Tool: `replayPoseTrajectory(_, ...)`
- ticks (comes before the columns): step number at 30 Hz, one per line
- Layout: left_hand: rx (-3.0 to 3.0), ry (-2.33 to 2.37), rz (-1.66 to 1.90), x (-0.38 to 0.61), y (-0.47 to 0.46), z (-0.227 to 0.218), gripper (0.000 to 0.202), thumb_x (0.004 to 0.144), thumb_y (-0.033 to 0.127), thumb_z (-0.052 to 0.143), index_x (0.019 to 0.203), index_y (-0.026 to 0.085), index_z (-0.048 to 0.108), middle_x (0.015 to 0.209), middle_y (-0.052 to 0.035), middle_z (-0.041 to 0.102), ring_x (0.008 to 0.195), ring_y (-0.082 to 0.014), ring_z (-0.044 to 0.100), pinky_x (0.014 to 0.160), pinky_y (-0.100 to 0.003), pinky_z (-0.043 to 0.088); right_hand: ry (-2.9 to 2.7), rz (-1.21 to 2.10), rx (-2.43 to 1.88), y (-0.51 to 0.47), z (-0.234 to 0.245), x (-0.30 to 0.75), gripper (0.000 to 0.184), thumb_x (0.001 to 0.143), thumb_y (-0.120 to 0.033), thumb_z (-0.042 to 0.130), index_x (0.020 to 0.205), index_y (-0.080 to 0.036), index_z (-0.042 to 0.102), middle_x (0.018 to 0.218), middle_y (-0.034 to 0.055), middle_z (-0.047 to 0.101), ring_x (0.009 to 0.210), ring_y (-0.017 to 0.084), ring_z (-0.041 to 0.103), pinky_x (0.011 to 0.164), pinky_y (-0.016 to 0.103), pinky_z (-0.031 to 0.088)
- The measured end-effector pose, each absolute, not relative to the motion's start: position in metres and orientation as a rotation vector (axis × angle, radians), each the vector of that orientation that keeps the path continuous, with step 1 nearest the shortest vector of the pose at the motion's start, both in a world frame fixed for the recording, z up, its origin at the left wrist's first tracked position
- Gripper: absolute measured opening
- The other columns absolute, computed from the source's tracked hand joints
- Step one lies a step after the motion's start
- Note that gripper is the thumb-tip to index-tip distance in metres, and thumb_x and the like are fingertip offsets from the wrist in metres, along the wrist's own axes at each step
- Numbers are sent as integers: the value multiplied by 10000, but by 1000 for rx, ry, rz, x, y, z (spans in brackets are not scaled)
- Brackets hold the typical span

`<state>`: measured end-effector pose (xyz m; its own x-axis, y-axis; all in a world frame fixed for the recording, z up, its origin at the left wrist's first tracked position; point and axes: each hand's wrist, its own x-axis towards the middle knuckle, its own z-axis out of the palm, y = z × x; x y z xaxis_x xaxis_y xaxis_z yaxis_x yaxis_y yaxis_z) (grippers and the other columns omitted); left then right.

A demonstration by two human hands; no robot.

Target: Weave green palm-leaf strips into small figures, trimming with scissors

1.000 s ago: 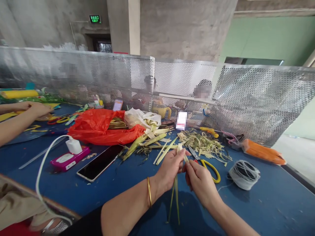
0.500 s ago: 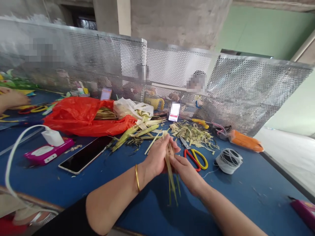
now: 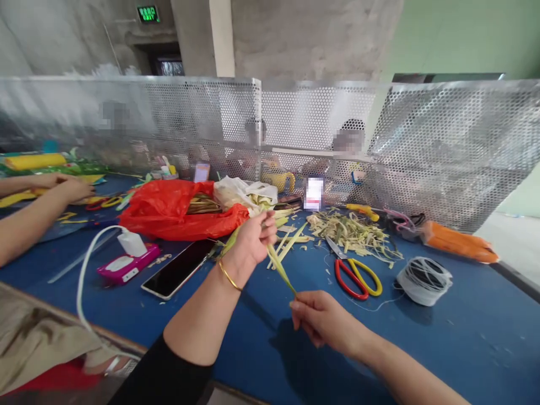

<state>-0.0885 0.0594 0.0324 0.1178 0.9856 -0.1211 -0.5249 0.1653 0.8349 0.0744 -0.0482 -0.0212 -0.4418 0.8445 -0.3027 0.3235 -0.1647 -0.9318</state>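
A pale green strip of corn husk [image 3: 282, 270] is stretched slantwise between my two hands above the blue table. Its upper end is in my left hand [image 3: 253, 239], whose fingers are curled around it; part of the grip is hidden. My right hand [image 3: 323, 318] pinches the lower end between thumb and fingers. Just beyond my left hand, loose husk strips [image 3: 291, 246] lie on the table. Scissors [image 3: 354, 275] with one red and one yellow handle rest to the right, blades pointing at a heap of husk scraps [image 3: 352, 232].
A red plastic bag [image 3: 156, 211] holding dry husks stands back left, near a phone [image 3: 179, 270] and a magenta power bank [image 3: 129, 264] with a white cable. Wound thread [image 3: 424, 281] sits right. A perforated metal screen [image 3: 312, 118] runs behind. A co-worker's hands [image 3: 63, 188] are at far left.
My hands have moved apart, the right one toward me, drawing the husk strip out between them. The bundle of strips that hung below my hands no longer shows. The view has turned left.
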Motion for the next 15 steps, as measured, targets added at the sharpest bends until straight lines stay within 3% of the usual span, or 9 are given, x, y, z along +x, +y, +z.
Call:
replayPoseTrajectory(2,1059,1162,1376,-104,72,33,212,896,266,469,733,153,545,496,82,318,375,-37,189,390,-173,141,-1877,1541,-1338,-51,-25,72,271,856,-331,533,632,-179,530,486,-71,466,396,63,460,417,168,346)
replayPoseTrajectory(4,1167,1292,1380,-112,81,25,179,736,234,669,628,161,546,478,66,346,427,-59,283,426,-191,174,-1959,1478,-1327,-52,-27,70,217,836,-301,544,652,-186,541,530,-64,503,428,69,500,439,169,368)
replayPoseTrajectory(7,1660,1677,1144,-107,87,3,308,557,228,783,482,198,486,478,18,397,589,-160,469,527,-234,270,-2006,1342,-1323,-51,-28,71,197,833,-293,544,662,-196,544,531,-61,511,441,78,511,444,171,361)
replayPoseTrajectory(11,1734,1693,950,-95,85,-20,337,555,204,743,419,209,435,536,-33,505,738,-232,553,642,-273,339,-2043,1160,-1355,-50,-27,72,184,831,-264,554,656,-207,556,490,-58,510,453,91,506,456,177,326)
replayPoseTrajectory(15,1711,1625,966,-95,84,-20,352,564,104,661,358,215,398,435,-5,410,614,-201,519,602,-268,321,-2109,935,-1329,-49,-22,74,183,825,-225,576,642,-209,570,508,-46,544,495,106,517,482,192,318)
